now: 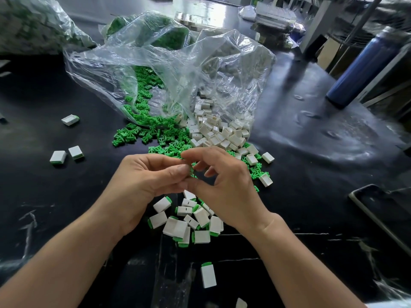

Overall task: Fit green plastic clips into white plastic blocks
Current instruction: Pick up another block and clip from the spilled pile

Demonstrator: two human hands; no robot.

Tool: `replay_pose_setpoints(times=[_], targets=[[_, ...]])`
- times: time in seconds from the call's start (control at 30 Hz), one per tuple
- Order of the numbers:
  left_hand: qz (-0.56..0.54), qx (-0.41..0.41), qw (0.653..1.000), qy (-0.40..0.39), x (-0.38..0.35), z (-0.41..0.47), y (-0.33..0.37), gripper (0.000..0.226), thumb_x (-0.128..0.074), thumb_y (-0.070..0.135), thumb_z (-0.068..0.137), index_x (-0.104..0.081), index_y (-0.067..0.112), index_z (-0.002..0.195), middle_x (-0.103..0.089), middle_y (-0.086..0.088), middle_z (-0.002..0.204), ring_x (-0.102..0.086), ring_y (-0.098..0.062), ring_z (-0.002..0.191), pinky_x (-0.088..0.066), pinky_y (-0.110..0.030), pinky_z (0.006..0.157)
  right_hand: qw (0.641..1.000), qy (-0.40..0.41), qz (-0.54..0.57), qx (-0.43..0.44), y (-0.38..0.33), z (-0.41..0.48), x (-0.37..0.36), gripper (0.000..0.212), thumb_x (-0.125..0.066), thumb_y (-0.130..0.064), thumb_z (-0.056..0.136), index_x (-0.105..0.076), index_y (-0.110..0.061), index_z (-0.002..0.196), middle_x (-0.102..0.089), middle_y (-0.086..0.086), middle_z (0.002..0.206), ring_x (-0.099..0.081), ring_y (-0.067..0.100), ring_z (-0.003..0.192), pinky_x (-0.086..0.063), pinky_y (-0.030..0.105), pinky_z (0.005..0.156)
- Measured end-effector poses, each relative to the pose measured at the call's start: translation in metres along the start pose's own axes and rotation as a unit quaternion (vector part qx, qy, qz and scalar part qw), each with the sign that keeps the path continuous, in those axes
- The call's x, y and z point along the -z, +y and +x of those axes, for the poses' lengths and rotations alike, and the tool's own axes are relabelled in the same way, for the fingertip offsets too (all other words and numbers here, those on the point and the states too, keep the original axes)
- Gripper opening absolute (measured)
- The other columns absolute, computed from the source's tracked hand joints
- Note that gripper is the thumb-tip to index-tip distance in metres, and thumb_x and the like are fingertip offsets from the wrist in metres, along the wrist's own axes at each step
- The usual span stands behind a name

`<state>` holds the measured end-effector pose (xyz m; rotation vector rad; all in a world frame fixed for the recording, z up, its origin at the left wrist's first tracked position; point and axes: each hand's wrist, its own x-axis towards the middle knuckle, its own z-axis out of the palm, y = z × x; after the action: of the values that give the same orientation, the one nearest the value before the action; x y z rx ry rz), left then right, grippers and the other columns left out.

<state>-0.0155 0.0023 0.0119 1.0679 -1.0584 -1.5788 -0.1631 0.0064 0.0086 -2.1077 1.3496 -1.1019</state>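
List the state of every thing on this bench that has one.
Left hand, pinching a green clip.
Right hand, fingers curled at the clip; grip unclear.
Clear bag, open, spilling parts.
Loose clips, unfitted, heaped.
Empty white blocks, unfitted, heaped.
Finished blocks, clips fitted, piled below the hands.
Blue bottle, standing.

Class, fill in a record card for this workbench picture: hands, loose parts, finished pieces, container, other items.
left hand: pinches a green clip
right hand: fingers curled beside that clip; grip unclear
loose clips: green heap spilling from the bag
blocks: white heap right of the loose clips, at the bag's mouth
finished pieces: cluster below the hands; others scattered left and nearer the person
bag: clear plastic, open toward the person
other: blue bottle far right on the black table
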Motion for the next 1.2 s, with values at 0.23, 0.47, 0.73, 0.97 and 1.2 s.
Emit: replay_pose_setpoints(times=[0.23, 0.47, 0.73, 0.97, 1.2], targets=[[-0.036, 0.02, 0.999, -0.015, -0.002, -0.002, 0.003, 0.02, -0.067, 0.025, 0.054, -0.075, 0.01, 0.065, -0.07, -0.01, 0.065, -0.068, -0.015, 0.057, -0.054, -0.02, 0.051, 0.998, 0.057, 0.038, 0.012, -0.002, 0.001, 0.002, 0.025, -0.073, -0.009, 0.071, -0.073, -0.01, 0.096, -0.068, 0.004, 0.088, -0.061, 0.011, 0.069, -0.047, 0.014, 0.063], [-0.056, 0.025, 0.998, -0.013, -0.003, -0.001, 0.002, 0.014, -0.064, 0.019, 0.058, -0.075, 0.012, 0.063, -0.07, -0.007, 0.063, -0.068, -0.014, 0.057, -0.053, -0.02, 0.049, 0.994, 0.097, 0.034, 0.034, -0.005, 0.0, 0.001, 0.016, -0.071, -0.01, 0.073, -0.074, -0.009, 0.089, -0.068, 0.002, 0.083, -0.057, 0.004, 0.068, -0.044, 0.009, 0.062], [-0.015, -0.017, 0.999, 0.025, -0.003, -0.001, 0.001, 0.021, -0.075, 0.025, 0.041, -0.071, 0.016, 0.058, -0.072, -0.012, 0.071, -0.067, -0.016, 0.054, -0.052, -0.019, 0.046, 0.971, 0.086, 0.201, -0.096, -0.003, 0.004, 0.011, 0.023, -0.068, -0.005, 0.079, -0.068, -0.028, 0.081, -0.067, -0.008, 0.07, -0.063, 0.008, 0.065, -0.054, 0.025, 0.066], [-0.039, -0.028, 0.998, 0.037, -0.003, 0.002, -0.001, 0.032, -0.066, 0.006, 0.054, -0.06, 0.011, 0.085, -0.073, -0.008, 0.073, -0.068, -0.016, 0.058, -0.053, -0.02, 0.049, 0.959, 0.055, 0.243, -0.139, -0.005, 0.004, 0.009, 0.019, -0.064, -0.003, 0.083, -0.065, -0.021, 0.082, -0.067, -0.002, 0.073, -0.065, 0.01, 0.063, -0.05, 0.018, 0.062], [-0.03, -0.034, 0.999, 0.012, -0.004, 0.0, -0.002, 0.016, -0.064, 0.008, 0.057, -0.072, 0.012, 0.07, -0.07, -0.007, 0.068, -0.068, -0.015, 0.063, -0.054, -0.019, 0.055, 0.965, 0.042, 0.226, -0.126, -0.004, 0.004, 0.01, 0.021, -0.064, -0.004, 0.083, -0.063, -0.025, 0.081, -0.066, -0.002, 0.074, -0.064, 0.013, 0.069, -0.053, 0.023, 0.068]])
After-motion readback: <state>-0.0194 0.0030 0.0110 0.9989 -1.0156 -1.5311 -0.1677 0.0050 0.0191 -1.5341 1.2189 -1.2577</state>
